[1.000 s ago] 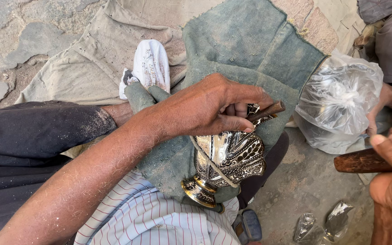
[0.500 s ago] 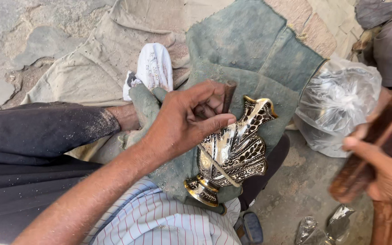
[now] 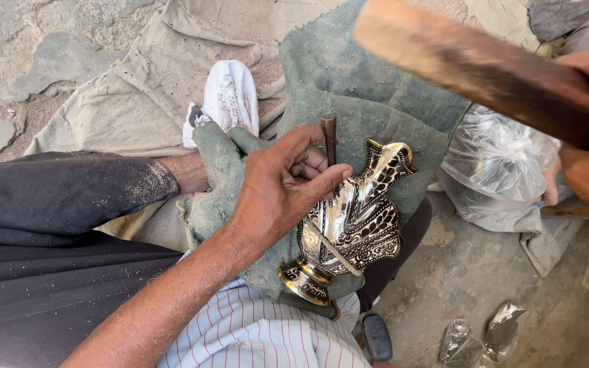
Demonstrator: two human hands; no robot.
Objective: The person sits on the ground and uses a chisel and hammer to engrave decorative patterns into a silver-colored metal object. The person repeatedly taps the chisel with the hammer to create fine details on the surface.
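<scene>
The ground is rough stone paving (image 3: 49,48), grey and uneven, with cracked slabs and a patch of sandy grit near the upper left. Over it lies a crumpled beige cloth (image 3: 138,95), dusty and creased, and on top of that a worn grey-green cloth (image 3: 349,75) spreads toward the upper right. At the right, a clear plastic bag (image 3: 506,170) sits bunched on the bare concrete floor (image 3: 472,272), which is dusty and pale brown. Two small crumpled clear wrappers (image 3: 478,337) lie on the floor near the lower edge. Daylight falls evenly and brightly, with soft shadows only in the folds of the cloths.
</scene>
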